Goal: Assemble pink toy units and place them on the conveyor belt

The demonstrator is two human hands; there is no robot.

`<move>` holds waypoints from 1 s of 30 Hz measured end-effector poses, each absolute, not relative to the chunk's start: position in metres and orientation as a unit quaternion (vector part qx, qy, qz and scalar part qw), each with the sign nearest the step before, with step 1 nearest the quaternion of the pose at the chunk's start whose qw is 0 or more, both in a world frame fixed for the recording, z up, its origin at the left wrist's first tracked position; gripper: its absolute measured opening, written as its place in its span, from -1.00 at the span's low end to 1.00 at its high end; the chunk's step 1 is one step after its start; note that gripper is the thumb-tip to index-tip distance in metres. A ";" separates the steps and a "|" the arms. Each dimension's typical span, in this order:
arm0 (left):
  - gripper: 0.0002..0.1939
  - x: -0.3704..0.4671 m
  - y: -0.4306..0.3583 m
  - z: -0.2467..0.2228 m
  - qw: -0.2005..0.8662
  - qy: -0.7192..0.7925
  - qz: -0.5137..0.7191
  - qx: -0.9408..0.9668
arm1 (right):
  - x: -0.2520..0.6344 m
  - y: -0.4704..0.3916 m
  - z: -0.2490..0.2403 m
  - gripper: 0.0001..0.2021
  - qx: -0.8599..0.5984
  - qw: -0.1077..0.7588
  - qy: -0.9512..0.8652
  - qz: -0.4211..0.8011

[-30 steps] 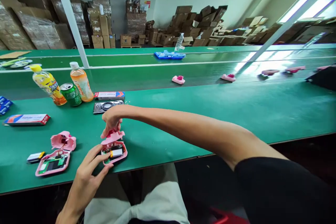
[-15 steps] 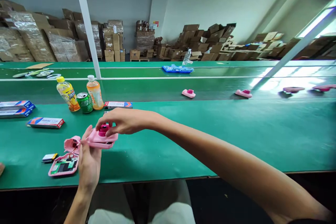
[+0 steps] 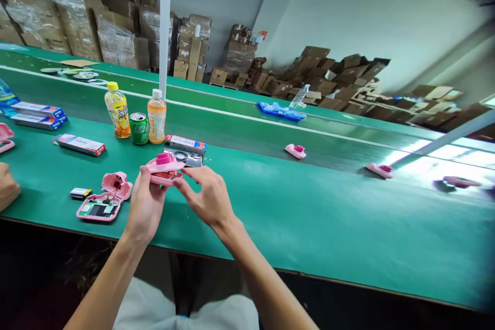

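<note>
Above the green table, my left hand grips a pink toy camera with a magenta lens that points upward. The camera's two shell halves stand apart at the right side, and some inner parts show in the gap. My right hand pinches that right end between thumb and fingers. To the left of my left hand lies an opened pink camera, its circuit board bared and its other half folded back on wires. A silver battery rests beside it.
Behind my hands are a dark plate with round cutouts, a narrow box, two drink bottles and a green can. Pink cameras sit on the conveyor belt. Another person's hand is at the left edge.
My right hand has moved off the lens to the camera's right end. The gap between the shell halves looks wider. My view has tilted and turned.
</note>
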State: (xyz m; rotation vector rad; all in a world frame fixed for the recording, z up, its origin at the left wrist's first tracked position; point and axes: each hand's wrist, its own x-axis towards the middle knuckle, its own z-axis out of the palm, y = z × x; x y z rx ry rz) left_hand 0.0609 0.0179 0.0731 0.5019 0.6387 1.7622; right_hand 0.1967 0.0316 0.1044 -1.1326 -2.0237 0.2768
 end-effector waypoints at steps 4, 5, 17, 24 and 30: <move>-0.64 0.062 0.018 0.065 0.601 0.254 0.738 0.171 | 0.187 0.019 0.097 -0.70 -0.445 0.364 -0.806 0.141; -0.65 0.061 0.018 0.062 0.609 0.249 0.735 0.164 | 0.185 0.017 0.099 -0.71 -0.448 0.357 -0.806 0.149; -0.51 0.075 0.019 0.037 0.548 0.271 0.742 0.274 | 0.186 0.009 0.095 -0.75 -0.483 0.375 -0.731 0.304; -0.58 0.094 0.025 0.039 0.490 0.285 0.799 0.199 | 0.171 0.009 0.077 -0.73 -0.496 0.466 -0.627 0.378; -0.51 0.093 0.027 0.042 0.498 0.281 0.802 0.175 | 0.163 0.006 0.061 -0.69 -0.447 0.523 -0.623 0.372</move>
